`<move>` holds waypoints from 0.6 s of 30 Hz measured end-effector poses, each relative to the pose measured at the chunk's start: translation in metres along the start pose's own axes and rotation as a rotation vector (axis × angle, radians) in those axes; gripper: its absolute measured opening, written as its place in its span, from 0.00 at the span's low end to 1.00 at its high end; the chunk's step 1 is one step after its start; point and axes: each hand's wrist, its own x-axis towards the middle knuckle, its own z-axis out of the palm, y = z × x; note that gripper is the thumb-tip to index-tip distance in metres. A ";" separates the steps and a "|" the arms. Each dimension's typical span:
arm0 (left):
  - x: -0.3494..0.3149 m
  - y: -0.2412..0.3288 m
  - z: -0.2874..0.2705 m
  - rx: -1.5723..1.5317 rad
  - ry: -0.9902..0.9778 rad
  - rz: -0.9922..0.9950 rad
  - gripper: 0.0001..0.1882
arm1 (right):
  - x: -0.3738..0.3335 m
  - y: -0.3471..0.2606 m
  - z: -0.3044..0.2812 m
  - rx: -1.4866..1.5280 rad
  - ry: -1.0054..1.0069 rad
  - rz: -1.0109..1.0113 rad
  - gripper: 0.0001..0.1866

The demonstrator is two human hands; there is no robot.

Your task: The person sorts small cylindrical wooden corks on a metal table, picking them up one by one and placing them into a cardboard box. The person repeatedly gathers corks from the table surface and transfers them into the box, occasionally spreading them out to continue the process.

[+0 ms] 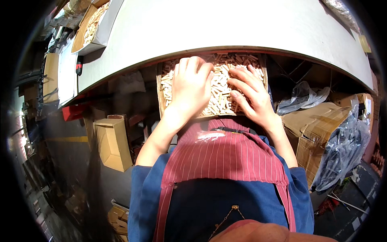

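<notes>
An open cardboard box (159,86) full of small pale wooden dowels (219,90) sits against my apron, its far part under the table edge. Over its left half is my left hand (191,82), back up, with the fingers bent down close together. Its fingertips are out of sight, so whatever they hold is hidden. My right hand (254,94) rests on the dowels in the right half. The fingers there are spread and slightly curved, and nothing shows in them.
A white table (225,24) spans the far side. On its left stand another box (98,38) of dowels and a black-and-red tool (79,65). An open cardboard box (113,143) is at lower left. To the right are a large carton (310,125) and clear plastic wrap (342,149).
</notes>
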 end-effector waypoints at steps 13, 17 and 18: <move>0.009 0.006 -0.015 -0.066 -0.228 -0.045 0.06 | -0.005 0.002 -0.001 0.035 0.058 0.033 0.14; 0.006 0.002 -0.011 -0.098 -0.190 -0.055 0.07 | -0.005 0.002 -0.002 0.047 0.065 0.031 0.14; 0.005 0.001 -0.009 -0.130 -0.166 -0.062 0.07 | -0.005 0.001 -0.002 0.066 0.075 0.039 0.14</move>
